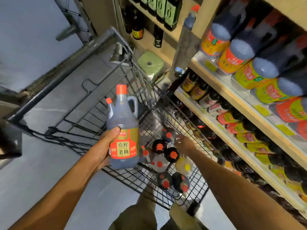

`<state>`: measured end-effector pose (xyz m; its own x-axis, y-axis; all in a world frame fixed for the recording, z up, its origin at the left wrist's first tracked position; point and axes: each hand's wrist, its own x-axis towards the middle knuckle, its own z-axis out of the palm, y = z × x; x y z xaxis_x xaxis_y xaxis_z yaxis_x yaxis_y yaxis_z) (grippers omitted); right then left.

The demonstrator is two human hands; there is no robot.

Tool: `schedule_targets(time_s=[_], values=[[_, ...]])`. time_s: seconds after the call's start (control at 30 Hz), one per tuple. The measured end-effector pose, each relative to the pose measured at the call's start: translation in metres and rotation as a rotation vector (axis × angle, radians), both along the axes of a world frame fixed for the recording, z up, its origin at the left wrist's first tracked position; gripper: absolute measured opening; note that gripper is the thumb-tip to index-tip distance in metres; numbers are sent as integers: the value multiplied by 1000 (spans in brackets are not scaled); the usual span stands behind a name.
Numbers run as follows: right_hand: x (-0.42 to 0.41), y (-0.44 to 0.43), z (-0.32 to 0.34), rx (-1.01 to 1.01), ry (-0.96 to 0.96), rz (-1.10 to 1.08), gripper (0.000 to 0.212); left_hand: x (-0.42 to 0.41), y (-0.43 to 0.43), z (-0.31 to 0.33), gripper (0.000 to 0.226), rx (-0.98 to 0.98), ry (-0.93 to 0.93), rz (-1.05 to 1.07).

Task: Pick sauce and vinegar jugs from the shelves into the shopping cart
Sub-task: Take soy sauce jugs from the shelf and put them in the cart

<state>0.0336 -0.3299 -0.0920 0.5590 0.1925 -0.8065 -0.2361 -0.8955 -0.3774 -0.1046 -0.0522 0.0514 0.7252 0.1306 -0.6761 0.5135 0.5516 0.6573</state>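
Observation:
My left hand (106, 146) grips a dark sauce jug (123, 130) with a red cap and a red and gold label, upright above the black wire shopping cart (93, 112). A smaller red-capped bottle shows just behind the jug's neck. My right hand (182, 143) reaches down into the cart with fingers spread and relaxed, holding nothing, just above several dark red-capped jugs (172, 155). A pale jug with a yellow cap (184, 166) stands among them.
Wooden shelves (232, 97) on the right carry rows of dark sauce jugs with orange and yellow labels. Bottles fill the far shelves ahead, and a green stool (150, 63) stands beyond the cart. Grey floor lies to the left. My legs are below the cart's near edge.

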Motion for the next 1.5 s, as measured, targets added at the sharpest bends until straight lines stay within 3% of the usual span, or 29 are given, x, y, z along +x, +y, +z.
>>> schedule_targets(time_s=[0.17,0.3,0.83,0.93,1.07,1.1,1.23,1.37,1.5], values=[[-6,27,-20,-50,32,-55,45,-7,9,-13,108,33,9,11],[-9,32,-35,-176,-162,29,47,-12,16,-16,116,31,27,33],[17,30,-55,-12,-270,-72,36,-25,20,-29,111,69,61,-9],[24,16,-35,41,-305,-55,48,-20,20,-23,115,65,44,-13],[26,-1,21,242,-382,-38,11,-8,15,-8,117,53,33,-43],[28,-2,38,283,-404,-29,11,-4,13,-4,118,55,34,-44],[37,1,114,522,-502,-8,29,14,4,14,109,38,-13,-55],[45,-6,172,608,-508,-182,30,33,-8,35,106,19,-90,-85],[48,-10,218,795,-431,-433,55,53,-24,60,114,5,-165,-164]])
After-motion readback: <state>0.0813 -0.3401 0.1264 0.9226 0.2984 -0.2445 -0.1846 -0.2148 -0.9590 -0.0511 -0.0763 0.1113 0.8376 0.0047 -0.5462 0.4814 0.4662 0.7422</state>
